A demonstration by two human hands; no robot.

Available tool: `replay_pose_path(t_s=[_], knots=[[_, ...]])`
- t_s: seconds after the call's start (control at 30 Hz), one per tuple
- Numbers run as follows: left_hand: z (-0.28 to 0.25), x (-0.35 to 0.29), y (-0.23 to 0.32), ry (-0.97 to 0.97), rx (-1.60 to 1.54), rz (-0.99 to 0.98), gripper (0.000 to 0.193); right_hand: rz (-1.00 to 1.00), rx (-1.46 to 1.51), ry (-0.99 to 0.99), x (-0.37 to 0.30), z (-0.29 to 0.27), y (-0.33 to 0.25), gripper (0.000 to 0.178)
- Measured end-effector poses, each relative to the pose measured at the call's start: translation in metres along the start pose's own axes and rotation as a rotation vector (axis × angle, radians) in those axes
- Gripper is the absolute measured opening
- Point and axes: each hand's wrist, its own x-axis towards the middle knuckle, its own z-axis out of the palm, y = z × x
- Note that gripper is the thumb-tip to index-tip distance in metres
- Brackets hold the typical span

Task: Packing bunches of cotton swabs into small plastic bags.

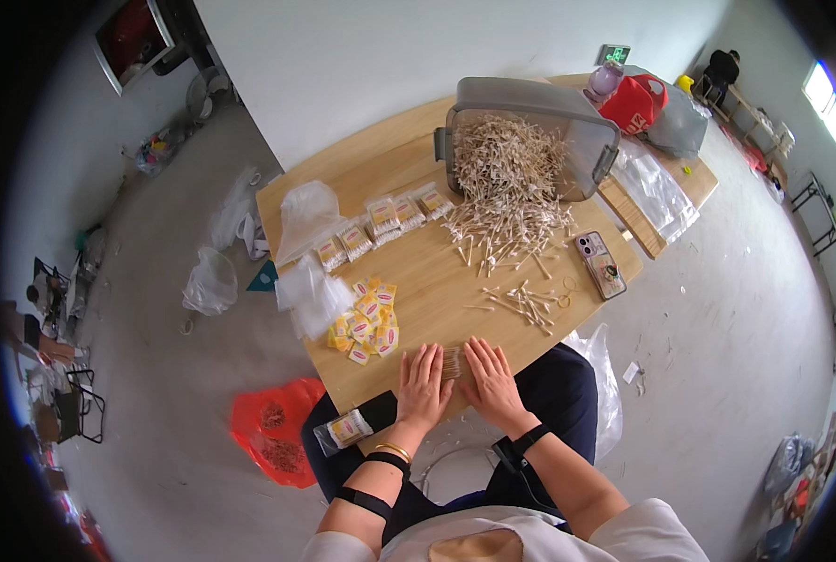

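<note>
My left hand (424, 382) and right hand (493, 379) lie flat, palms down, at the near edge of the wooden bench (418, 159), pressing from both sides on a small bundle of cotton swabs (452, 362) between them. Neither grip is closed; the fingers are stretched out, only touching the bundle. Just beyond lie loose swabs (527, 302), and farther off a tipped grey bin (540, 131) spills a big heap. Yellow packets (366, 321) sit to my left, a phone (601, 264) to my right.
</note>
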Motion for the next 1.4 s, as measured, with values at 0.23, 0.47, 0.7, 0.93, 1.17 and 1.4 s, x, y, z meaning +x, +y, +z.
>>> replay_pose_path(t_s=[0.23,0.47,0.7,0.93,1.17,1.4], knots=[[-0.001,-0.006,0.011,-0.053,0.039,-0.038,0.078,0.001,-0.112,-0.036,0.002,0.009,-0.002,0.083],[-0.002,-0.007,0.001,-0.002,-0.056,-0.082,0.081,-0.064,-0.128,-0.028,0.010,0.025,-0.001,0.088],[-0.007,-0.014,-0.012,-0.087,0.113,-0.204,0.088,-0.033,-0.096,-0.006,0.008,0.017,0.003,0.092],[0.005,-0.008,-0.001,-0.046,0.067,-0.186,0.090,-0.080,-0.202,-0.010,0.017,0.036,-0.002,0.090],[0.002,-0.005,0.000,-0.016,-0.017,-0.088,0.085,-0.072,-0.202,-0.016,0.017,0.038,-0.002,0.086],[-0.005,-0.004,0.001,-0.032,-0.077,-0.052,0.077,-0.070,-0.157,-0.011,0.017,0.038,-0.003,0.086]])
